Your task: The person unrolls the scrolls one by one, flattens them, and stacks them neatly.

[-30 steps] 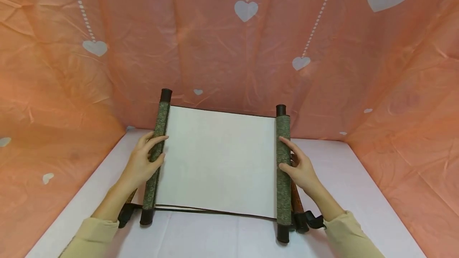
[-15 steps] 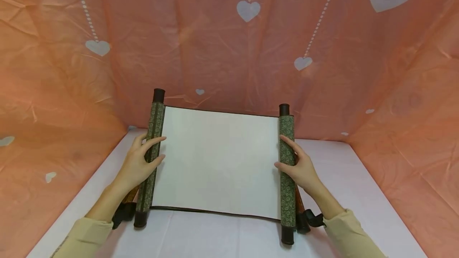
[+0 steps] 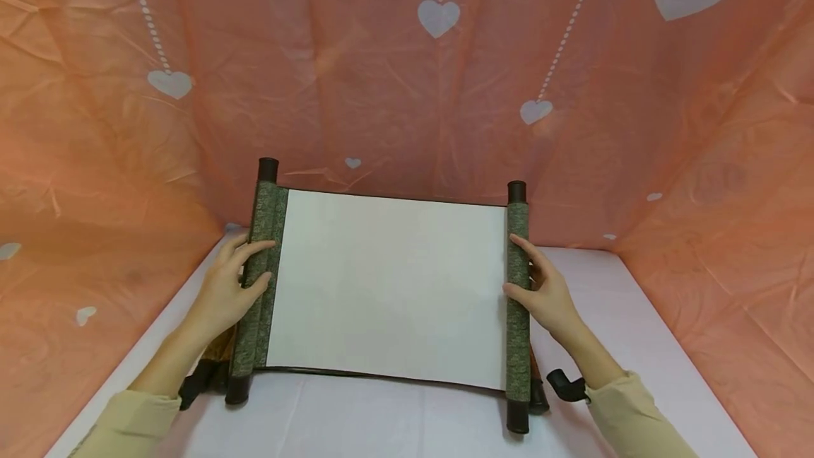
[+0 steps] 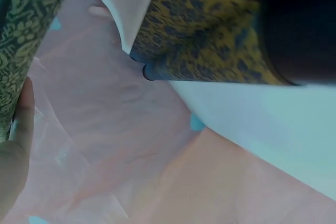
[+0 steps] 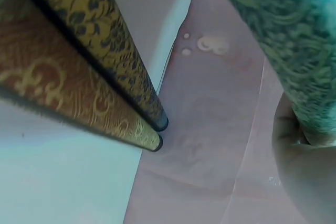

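A hanging scroll [image 3: 391, 288] with blank white paper is spread between two green patterned rollers that have black end knobs. My left hand [image 3: 222, 295] holds the left roller [image 3: 244, 331], thumb and fingers reaching across it. On the opposite side my right hand [image 3: 552, 299] grips the right roller [image 3: 518, 345] in the same way. A strip of green fabric border shows between the left roller and the paper. In the left wrist view the green roller [image 4: 31, 30] fills the upper left corner; in the right wrist view it [image 5: 294, 40] stands at upper right.
Beneath the green scroll lie other scrolls: a gold patterned roll [image 4: 194, 35] on the left, a gold roll [image 5: 105, 30] and a brown one [image 5: 58, 74] on the right. The white table [image 3: 356, 423] meets an orange-pink cloth [image 3: 381, 90] printed with hearts.
My hands have moved apart, the left one leftward and the right one slightly rightward. More white paper shows, and the green border at the left has come into view.
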The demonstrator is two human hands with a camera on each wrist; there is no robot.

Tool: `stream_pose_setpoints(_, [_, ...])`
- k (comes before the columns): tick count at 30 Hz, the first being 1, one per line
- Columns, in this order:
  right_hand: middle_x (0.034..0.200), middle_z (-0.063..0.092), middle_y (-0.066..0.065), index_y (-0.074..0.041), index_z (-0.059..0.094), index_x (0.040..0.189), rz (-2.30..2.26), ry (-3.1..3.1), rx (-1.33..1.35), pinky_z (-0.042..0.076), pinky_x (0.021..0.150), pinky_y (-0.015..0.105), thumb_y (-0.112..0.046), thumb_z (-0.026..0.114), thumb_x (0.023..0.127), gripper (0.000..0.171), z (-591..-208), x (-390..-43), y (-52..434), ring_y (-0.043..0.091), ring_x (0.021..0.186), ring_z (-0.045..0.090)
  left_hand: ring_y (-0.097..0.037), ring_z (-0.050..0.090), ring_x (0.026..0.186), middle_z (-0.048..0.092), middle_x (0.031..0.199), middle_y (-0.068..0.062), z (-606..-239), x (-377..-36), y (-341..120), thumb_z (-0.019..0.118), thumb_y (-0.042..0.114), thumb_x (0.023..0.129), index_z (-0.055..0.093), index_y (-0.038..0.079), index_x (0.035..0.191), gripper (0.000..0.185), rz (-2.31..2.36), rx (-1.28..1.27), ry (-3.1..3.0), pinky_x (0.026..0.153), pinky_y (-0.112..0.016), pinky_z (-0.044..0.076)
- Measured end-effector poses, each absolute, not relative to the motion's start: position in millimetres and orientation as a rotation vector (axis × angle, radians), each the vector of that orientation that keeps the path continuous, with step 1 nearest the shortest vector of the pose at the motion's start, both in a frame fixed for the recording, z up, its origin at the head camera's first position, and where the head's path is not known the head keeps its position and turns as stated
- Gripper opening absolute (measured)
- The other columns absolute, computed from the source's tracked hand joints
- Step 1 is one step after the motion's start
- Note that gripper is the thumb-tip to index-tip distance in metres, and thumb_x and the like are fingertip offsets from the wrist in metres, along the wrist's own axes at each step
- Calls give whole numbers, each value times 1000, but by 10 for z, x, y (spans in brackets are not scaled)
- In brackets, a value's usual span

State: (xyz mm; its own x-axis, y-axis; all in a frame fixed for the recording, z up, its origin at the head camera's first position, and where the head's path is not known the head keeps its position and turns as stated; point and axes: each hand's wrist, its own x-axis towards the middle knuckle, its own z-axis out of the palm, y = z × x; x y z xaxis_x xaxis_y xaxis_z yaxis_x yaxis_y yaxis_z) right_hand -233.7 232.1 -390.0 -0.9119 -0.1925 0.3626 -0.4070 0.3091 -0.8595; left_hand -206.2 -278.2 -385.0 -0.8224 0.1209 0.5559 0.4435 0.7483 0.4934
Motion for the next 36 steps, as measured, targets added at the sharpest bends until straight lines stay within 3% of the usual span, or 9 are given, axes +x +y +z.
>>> stream_pose_setpoints(4, [163, 31, 16, -15, 38, 162, 1701, -2358, 552, 47, 84, 17, 12, 65, 93, 79, -3885, -2321, 2387, 38, 137, 45, -65, 37, 135, 31, 154, -38, -3846, -2049, -2818, 68, -5, 93, 60, 6, 142, 51, -882, -423, -2466, 88, -76, 44])
stream_pose_setpoints(7, [165, 28, 14, -16, 39, 162, 1728, -2346, 513, 43, 64, 23, 16, 56, 91, 79, -3875, -2323, 2426, 22, 98, 59, -64, 36, 135, 27, 156, -38, -3837, -2050, -2846, 62, -4, 96, 57, 7, 146, 52, -917, -414, -2500, 84, -73, 43])
stream_pose_setpoints(9, [167, 26, 12, -18, 39, 162, 1741, -2346, 468, 35, 56, 27, 16, 51, 89, 82, -3862, -2321, 2441, 13, 68, 45, -63, 36, 135, 25, 157, -38, -3823, -2051, -2859, 58, -2, 98, 54, 7, 150, 53, -941, -409, -2524, 81, -68, 41])
stream_pose_setpoints(12, [168, 24, 10, -22, 39, 163, 1762, -2341, 428, 30, 52, 27, 15, 49, 88, 83, -3852, -2319, 2456, 8, 53, 24, -62, 35, 135, 23, 157, -38, -3816, -2061, -2872, 54, -1, 99, 49, 7, 154, 56, -965, -405, -2546, 77, -61, 37])
stream_pose_setpoints(18, [171, 19, 11, -23, 35, 164, 1678, -2385, 452, 51, 70, 22, 8, 70, 91, 87, -3873, -2325, 2464, 6, 100, 62, -65, 36, 133, 24, 155, -40, -3848, -2097, -2858, 66, -2, 95, 50, 6, 152, 60, -897, -407, -2543, 84, -71, 41])
stream_pose_setpoints(22, [170, 24, 12, -26, 35, 164, 1560, -2421, 448, 51, 78, 20, 4, 75, 91, 89, -3900, -2334, 2484, 18, 126, 53, -64, 40, 129, 29, 152, -40, -3866, -2117, -2850, 80, -2, 87, 54, 6, 149, 68, -846, -425, -2519, 90, -77, 41])
stream_pose_setpoints(29, [166, 32, 13, -28, 34, 165, 1541, -2432, 377, 48, 77, 19, 1, 71, 95, 84, -3868, -2306, 2588, 23, 118, 51, -65, 49, 120, 33, 152, -41, -3795, -2097, -2905, 77, 2, 91, 53, 9, 151, 65, -777, -423, -2534, 76, -68, 49])
stream_pose_setpoints(33, [169, 26, 13, -28, 31, 166, 1562, -2465, 340, 45, 100, 30, 0, 67, 97, 82, -3824, -2287, 2645, 36, 141, 42, -65, 50, 119, 35, 150, -41, -3755, -2106, -2952, 76, -1, 89, 55, 5, 147, 62, -768, -441, -2486, 78, -71, 50])
stream_pose_setpoints(36, [171, 23, 12, -28, 32, 165, 1604, -2460, 317, 47, 91, 35, 4, 60, 97, 80, -3801, -2284, 2663, 42, 147, 34, -60, 59, 108, 39, 148, -40, -3733, -2114, -2982, 78, -3, 87, 58, 2, 144, 61, -748, -455, -2440, 74, -62, 55])
